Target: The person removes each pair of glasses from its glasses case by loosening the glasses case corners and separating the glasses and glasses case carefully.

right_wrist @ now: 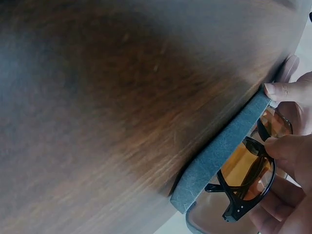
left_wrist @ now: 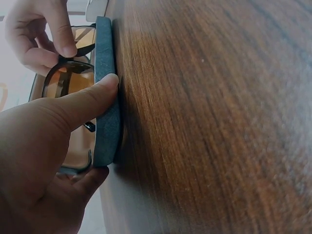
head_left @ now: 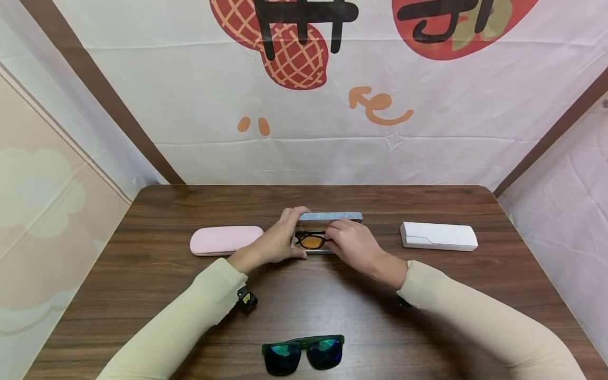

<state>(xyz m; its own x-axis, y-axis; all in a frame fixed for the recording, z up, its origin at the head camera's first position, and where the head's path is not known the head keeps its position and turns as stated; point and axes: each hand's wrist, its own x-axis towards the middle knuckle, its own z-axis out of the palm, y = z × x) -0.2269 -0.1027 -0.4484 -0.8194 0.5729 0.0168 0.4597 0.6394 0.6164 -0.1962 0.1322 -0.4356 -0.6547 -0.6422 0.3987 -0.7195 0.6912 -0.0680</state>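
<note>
A blue-grey glasses case (head_left: 331, 216) lies with its lid raised at the middle of the table. My left hand (head_left: 279, 241) grips its left end, the thumb pressing on the front wall in the left wrist view. Black-framed glasses with orange lenses (head_left: 311, 241) are at the case's opening, partly hidden by my hands. My right hand (head_left: 353, 244) pinches them near the bridge, between thumb and fingers. In the right wrist view the glasses (right_wrist: 240, 207) stand tilted over the case's front wall (right_wrist: 219, 151), their temples folded behind the lenses.
To the left lies a closed pink glasses case (head_left: 223, 240), partly behind my left wrist. A closed white case (head_left: 439, 236) sits on the right. Green-framed sunglasses (head_left: 304, 354) with dark mirrored lenses rest near the table's front. A printed cloth (head_left: 332, 153) hangs behind the table (head_left: 332, 311).
</note>
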